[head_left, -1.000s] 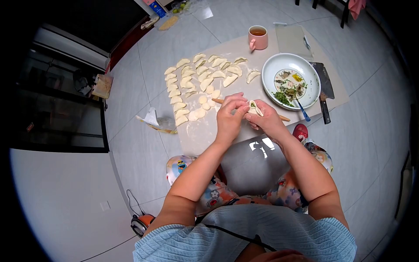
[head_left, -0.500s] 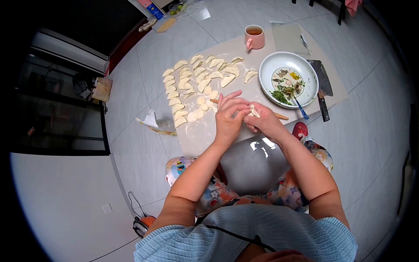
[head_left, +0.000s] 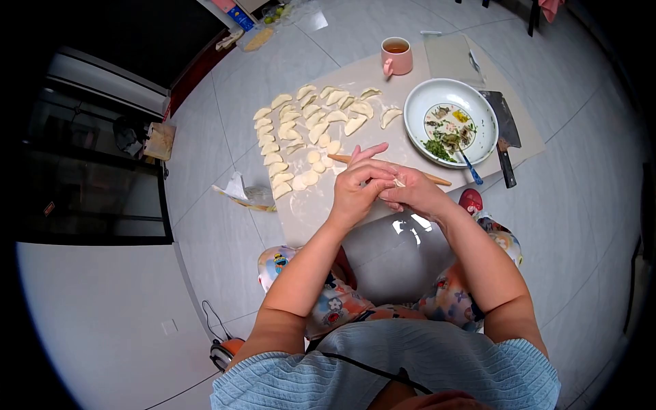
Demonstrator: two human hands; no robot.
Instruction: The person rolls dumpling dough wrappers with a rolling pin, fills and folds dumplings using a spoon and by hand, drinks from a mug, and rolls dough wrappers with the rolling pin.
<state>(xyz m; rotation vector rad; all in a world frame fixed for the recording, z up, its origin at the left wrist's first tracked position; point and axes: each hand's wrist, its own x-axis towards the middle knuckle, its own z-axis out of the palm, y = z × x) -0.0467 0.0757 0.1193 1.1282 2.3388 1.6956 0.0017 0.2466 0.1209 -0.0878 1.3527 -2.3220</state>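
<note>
Dumpling (head_left: 400, 183) pinched in 2 hands (head_left: 357, 189), near rolling pin (head_left: 438, 180).

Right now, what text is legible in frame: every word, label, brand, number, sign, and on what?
No text is readable.
Pink-and-blue package: pale markings, too small and blurred.
Red mark on the dark glass door: too small to tell if it's lettering.
Crumpled plastic bag: any print too blurred.
Pink mug, cleaver: no lettering visible.

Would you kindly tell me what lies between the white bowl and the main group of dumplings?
In the head view, one lone dumpling lies there, on the tabletop.
</note>
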